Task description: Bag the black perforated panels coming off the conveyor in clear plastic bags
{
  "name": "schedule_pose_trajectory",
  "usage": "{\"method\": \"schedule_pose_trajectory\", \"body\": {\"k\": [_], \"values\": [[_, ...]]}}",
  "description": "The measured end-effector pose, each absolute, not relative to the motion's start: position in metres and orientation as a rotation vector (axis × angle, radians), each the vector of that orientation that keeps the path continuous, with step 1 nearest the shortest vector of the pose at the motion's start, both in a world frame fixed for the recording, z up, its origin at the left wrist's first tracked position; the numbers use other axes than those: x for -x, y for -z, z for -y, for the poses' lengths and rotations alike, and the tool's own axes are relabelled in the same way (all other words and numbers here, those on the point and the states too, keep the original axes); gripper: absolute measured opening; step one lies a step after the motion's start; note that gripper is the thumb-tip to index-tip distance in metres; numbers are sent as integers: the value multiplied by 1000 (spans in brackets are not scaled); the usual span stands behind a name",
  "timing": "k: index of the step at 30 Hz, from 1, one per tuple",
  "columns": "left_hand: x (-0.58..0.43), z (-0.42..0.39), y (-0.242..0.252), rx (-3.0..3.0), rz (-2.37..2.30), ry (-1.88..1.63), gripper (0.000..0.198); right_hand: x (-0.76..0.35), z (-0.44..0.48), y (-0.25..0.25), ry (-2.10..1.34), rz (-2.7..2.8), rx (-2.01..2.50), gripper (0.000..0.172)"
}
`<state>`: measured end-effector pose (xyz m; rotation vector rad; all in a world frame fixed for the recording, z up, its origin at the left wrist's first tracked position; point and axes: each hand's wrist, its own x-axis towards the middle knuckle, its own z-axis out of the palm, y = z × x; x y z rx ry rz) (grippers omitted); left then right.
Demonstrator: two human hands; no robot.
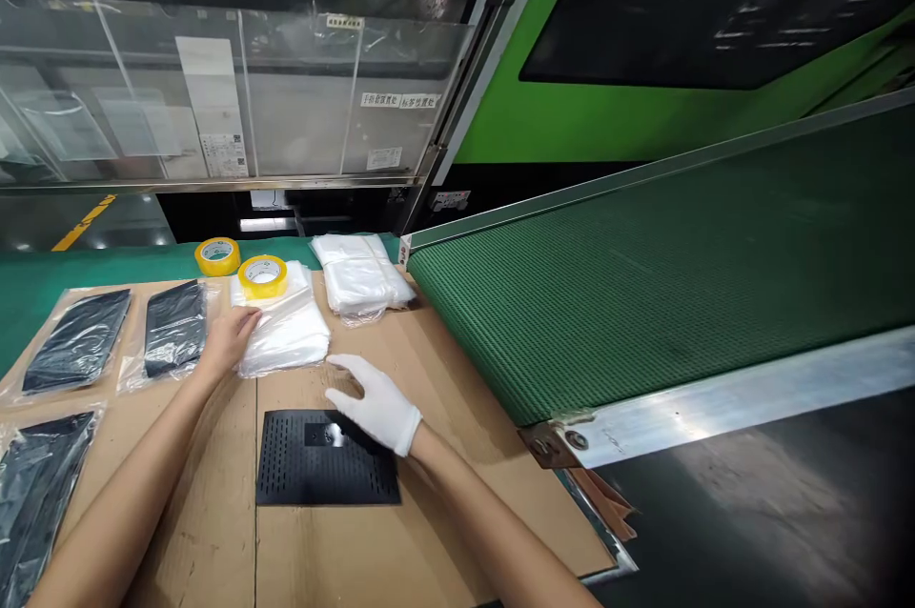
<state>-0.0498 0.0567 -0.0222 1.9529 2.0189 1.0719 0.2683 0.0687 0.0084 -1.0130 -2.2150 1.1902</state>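
Note:
My bare left hand (230, 338) is at the left edge of a stack of clear plastic bags (286, 336), with its fingertips pinched together on the top bag. My right hand (376, 403), in a white glove, is held over the upper right of a black perforated panel (321, 475). Its thumb and fingers are apart, and nothing is between them. The panel lies flat on the cardboard (429, 532) and has a shiny rectangle near its upper middle. A roll of yellow tape (248, 279) sits on the far end of the bag stack.
Another tape roll (227, 262) lies behind. A second bundle of bags (361, 270) is beside the stack. Several bagged black panels (78, 339) lie to the left. A green conveyor belt (643, 255) with a metal rail (750, 389) slopes up on the right.

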Motion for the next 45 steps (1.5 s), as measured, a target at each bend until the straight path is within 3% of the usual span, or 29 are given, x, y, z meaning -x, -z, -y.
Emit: {"method": "schedule_pose_trajectory", "body": {"k": [5, 8, 14, 17, 21, 27, 31, 37, 45], "values": [[52, -51, 25, -2238, -1837, -861, 36, -231, -97, -2, -1385, 1938, 1103, 45], [52, -49, 30, -2184, -1974, -995, 37, -218, -111, 9, -1349, 1909, 1161, 38], [44, -49, 25, -2341, -2087, -1221, 30, -199, -126, 5, -622, 2530, 985, 21], [36, -45, 25, -2668, -1853, -1051, 30, -189, -128, -5, -250, 2832, 753, 22], [34, -41, 30, -2802, -1787, -747, 27, -183, -126, -8, -92, 2989, 751, 20], [35, -35, 30, -2718, -1780, -757, 40, -191, -130, 9, -37, 2987, 753, 26], [21, -19, 25, -2646, -1651, -799, 27, -203, -131, 28, -179, 2732, 712, 20], [4, -5, 16, -2087, -1672, -1028, 28, -229, -112, 39, -349, 2218, 641, 14], [0, -5, -5, -1524, -1673, -1078, 36, -239, -74, 34, -109, 2164, 772, 31]]}}
